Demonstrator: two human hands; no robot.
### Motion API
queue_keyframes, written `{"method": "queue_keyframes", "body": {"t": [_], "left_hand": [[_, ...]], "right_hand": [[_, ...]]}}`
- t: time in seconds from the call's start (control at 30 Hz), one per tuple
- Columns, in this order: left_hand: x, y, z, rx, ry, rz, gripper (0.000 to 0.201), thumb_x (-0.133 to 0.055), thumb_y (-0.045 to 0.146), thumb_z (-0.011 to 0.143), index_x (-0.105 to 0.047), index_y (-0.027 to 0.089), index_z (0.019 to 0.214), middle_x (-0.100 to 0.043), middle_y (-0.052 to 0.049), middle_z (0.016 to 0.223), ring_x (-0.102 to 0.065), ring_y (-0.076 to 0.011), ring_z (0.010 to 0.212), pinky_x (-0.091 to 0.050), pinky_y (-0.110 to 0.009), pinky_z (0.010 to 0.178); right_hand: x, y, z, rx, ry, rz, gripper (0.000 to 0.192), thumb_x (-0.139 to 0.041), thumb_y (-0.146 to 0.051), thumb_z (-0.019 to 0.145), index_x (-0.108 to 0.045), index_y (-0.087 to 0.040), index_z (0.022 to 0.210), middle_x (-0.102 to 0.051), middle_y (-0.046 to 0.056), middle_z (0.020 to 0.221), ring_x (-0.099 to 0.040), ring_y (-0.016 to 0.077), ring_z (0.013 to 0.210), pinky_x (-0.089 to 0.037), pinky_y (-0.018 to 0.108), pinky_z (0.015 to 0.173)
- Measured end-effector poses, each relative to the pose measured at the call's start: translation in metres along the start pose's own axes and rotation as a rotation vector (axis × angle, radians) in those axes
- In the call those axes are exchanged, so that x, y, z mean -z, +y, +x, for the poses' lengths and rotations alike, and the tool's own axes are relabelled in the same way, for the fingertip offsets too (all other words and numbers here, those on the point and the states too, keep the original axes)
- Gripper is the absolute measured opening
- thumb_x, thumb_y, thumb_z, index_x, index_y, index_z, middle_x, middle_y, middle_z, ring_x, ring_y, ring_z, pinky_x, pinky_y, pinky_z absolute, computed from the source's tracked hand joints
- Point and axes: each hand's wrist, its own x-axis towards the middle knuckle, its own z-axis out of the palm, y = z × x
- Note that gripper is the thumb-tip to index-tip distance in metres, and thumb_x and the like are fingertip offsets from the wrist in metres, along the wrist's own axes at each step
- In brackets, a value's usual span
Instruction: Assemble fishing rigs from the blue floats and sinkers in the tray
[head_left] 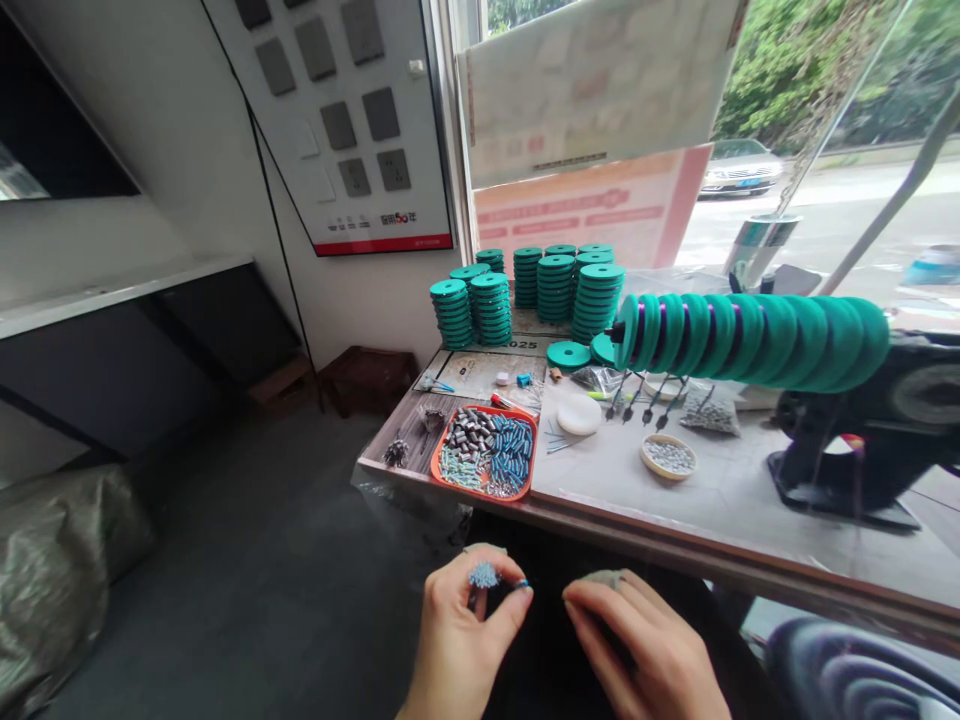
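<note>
Just in front of the table edge, my left hand (463,632) is closed around a bundle of thin blue-grey rods (484,575), whose tips show above the curled fingers. Its thumb and forefinger also pinch a small blue piece (523,583). My right hand (643,640) is apart from it to the right, fingers pressed together in a pinch; whatever they hold, if anything, is hidden. Nearest to both hands on the table is an orange tray (436,465) with dark metal weights (471,432), blue cylindrical pieces (511,450) and pale green bits (459,470).
Stacks of green foam spools (556,290) stand at the back by the window. More green spools (750,335) sit on a rod held by a black stand (840,470) at right. A round dish (646,462) of small grey pieces and a white disc (578,413) lie mid-table.
</note>
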Motion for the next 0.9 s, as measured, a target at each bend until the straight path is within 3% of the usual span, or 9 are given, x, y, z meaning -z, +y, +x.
{"method": "queue_keyframes", "body": {"t": [0.23, 0.6, 0.9], "left_hand": [[0.001, 0.001, -0.005, -0.084, 0.028, 0.158, 0.020, -0.060, 0.037, 0.067, -0.065, 0.019, 0.071, -0.062, 0.002, 0.078, -0.056, 0.0040, 0.071, -0.043, 0.002, 0.062], [-0.001, 0.004, -0.007, -0.188, 0.045, 0.341, 0.016, -0.062, 0.036, 0.066, -0.069, 0.022, 0.066, -0.064, 0.001, 0.070, -0.057, 0.0037, 0.064, -0.042, 0.002, 0.058], [-0.006, 0.016, -0.006, -0.101, -0.016, 0.342, 0.014, -0.064, 0.034, 0.064, -0.071, 0.023, 0.067, -0.066, 0.001, 0.071, -0.056, 0.0036, 0.067, -0.041, 0.000, 0.063]], "right_hand": [[0.001, -0.003, 0.003, 0.131, 0.016, -0.193, 0.015, -0.040, -0.012, 0.086, -0.054, -0.016, 0.079, -0.049, -0.001, 0.053, -0.048, 0.0104, 0.046, -0.034, 0.024, 0.048], [0.003, -0.004, 0.004, 0.107, -0.021, -0.121, 0.013, -0.039, -0.011, 0.086, -0.051, -0.016, 0.081, -0.051, -0.003, 0.055, -0.047, 0.0075, 0.044, -0.032, 0.022, 0.048], [-0.003, -0.003, 0.002, 0.064, -0.058, -0.116, 0.021, -0.031, -0.019, 0.093, -0.050, -0.018, 0.083, -0.057, -0.004, 0.060, -0.053, 0.0072, 0.048, -0.039, 0.022, 0.054]]}}
